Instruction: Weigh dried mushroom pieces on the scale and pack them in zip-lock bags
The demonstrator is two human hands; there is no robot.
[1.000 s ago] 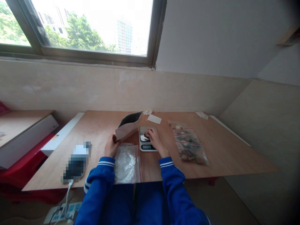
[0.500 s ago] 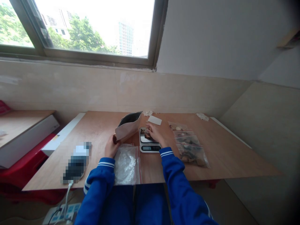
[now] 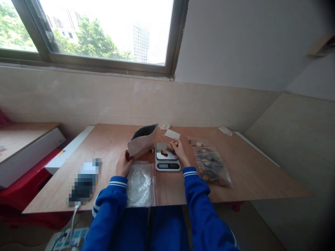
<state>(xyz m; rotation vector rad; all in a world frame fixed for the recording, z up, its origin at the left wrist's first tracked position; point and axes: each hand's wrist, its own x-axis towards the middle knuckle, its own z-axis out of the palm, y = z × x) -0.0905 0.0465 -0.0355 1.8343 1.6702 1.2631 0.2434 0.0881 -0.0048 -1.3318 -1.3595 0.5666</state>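
My left hand grips the lower left corner of a pale pouch, whose dark mouth gapes upward. To its right lies a white kitchen scale with a lit display. One dark brown dried piece rests on the scale's plate. Over the right side of that plate, my right hand is closed on a tan dried piece. A small piece lies between pouch and scale. Clear zip bags lie flat before the pouch.
Filled zip bags overlap right of the scale. A white card and crumpled tissue lie behind it, more tissue at the back right. A blurred phone with a cable lies at the left.
My right hand has moved right across the scale plate, now with a tan piece in its fingers, and the dark piece on the plate is uncovered. My left hand stays at the pouch.
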